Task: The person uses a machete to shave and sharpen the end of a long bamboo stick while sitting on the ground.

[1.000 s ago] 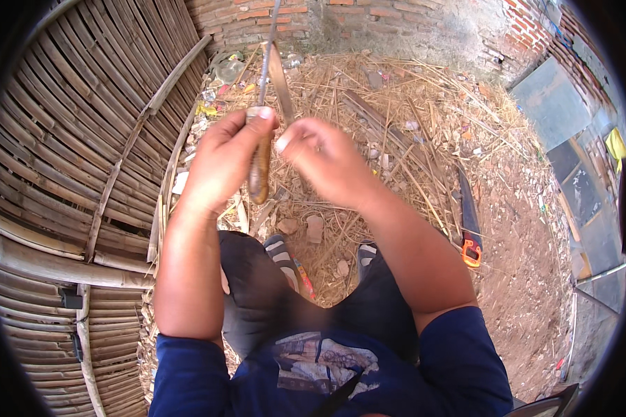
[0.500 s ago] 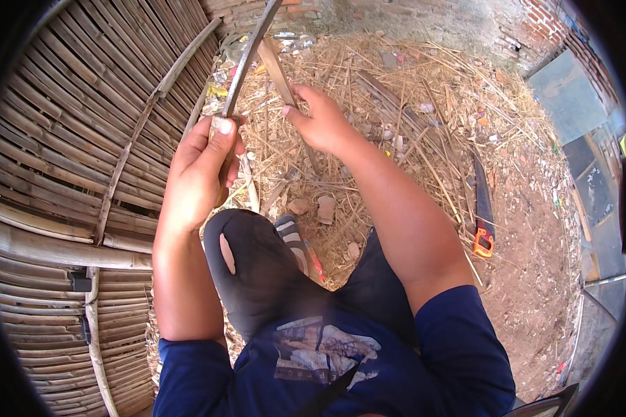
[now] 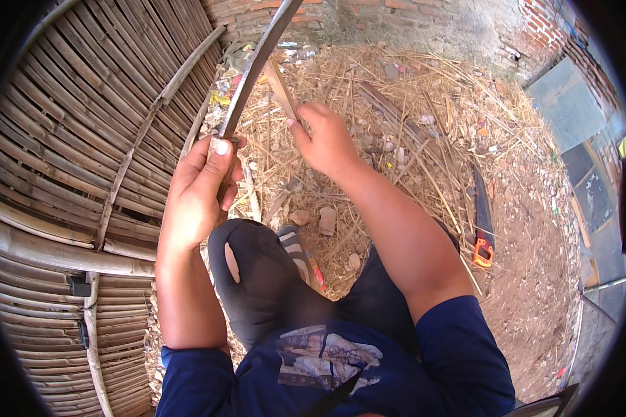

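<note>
My left hand [image 3: 200, 184] is closed around the grip of a machete [image 3: 253, 73], with the thumb pressed near the base of the blade. Its long dark blade slants up and to the right, and the tip runs out past the top of the view. To the right of it, my right hand [image 3: 325, 139] pinches a flat strip of light wood or bamboo [image 3: 279, 89]. The strip's upper end lies close beside the blade; whether they touch I cannot tell. Its lower end is hidden by my right hand.
A handsaw [image 3: 483, 221] with an orange handle lies on the ground at the right. A slatted bamboo wall [image 3: 118, 139] rises close on the left, and a brick wall [image 3: 424, 22] stands behind. Straw, chips and several sticks litter the ground [image 3: 389, 181] before my bent knees.
Both hands sit slightly lower in view, with the machete. The strip's lower part, which showed below my right hand, is now hidden. The surroundings have shifted a little downward.
</note>
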A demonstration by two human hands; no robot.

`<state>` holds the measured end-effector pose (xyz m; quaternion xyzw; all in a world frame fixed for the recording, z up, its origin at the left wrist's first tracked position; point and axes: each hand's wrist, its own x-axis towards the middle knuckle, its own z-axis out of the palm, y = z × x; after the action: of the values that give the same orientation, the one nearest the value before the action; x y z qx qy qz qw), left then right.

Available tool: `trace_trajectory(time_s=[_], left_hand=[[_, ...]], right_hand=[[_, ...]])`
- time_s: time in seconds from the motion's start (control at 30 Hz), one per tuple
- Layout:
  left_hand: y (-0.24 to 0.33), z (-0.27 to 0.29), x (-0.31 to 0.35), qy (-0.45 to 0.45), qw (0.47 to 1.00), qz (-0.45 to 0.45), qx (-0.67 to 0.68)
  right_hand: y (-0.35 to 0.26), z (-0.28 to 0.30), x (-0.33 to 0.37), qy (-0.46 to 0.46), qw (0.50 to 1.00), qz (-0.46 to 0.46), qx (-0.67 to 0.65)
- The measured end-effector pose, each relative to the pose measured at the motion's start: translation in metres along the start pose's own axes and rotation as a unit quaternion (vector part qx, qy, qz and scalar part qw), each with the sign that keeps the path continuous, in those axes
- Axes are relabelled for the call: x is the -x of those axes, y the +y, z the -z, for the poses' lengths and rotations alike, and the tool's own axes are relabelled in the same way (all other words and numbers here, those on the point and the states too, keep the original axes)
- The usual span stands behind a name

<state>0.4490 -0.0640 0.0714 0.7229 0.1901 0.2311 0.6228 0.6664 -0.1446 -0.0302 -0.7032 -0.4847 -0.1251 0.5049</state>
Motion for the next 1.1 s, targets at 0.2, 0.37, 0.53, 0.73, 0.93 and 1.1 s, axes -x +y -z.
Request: trace_trajectory(time_s=[0.2,0.37,0.53,0.73,0.93,1.1], left_hand=[[0.006,0.004,0.002,-0.011,0.998,0.031,0.044],[0.001,0.005,0.007,-0.005,0.999,0.035,0.027],[0.002,0.01,0.005,-0.013,0.999,0.032,0.031],[0.006,0.004,0.007,-0.008,0.999,0.027,0.031],[0.004,0.007,0.01,-0.016,0.998,0.038,0.056],[0.003,0.004,0.01,-0.01,0.999,0.034,0.039]], right_hand=[[-0.002,-0.004,0.004,0.014,1.0,0.007,0.015],[0.001,-0.005,0.013,-0.019,1.0,-0.008,0.014],[-0.007,-0.003,0.007,0.0,1.0,0.006,-0.002],[-0.002,-0.003,0.009,0.021,1.0,0.019,0.006],[-0.006,-0.001,0.009,0.002,1.0,-0.011,0.003],[-0.002,0.001,0.008,0.021,1.0,0.01,0.013]])
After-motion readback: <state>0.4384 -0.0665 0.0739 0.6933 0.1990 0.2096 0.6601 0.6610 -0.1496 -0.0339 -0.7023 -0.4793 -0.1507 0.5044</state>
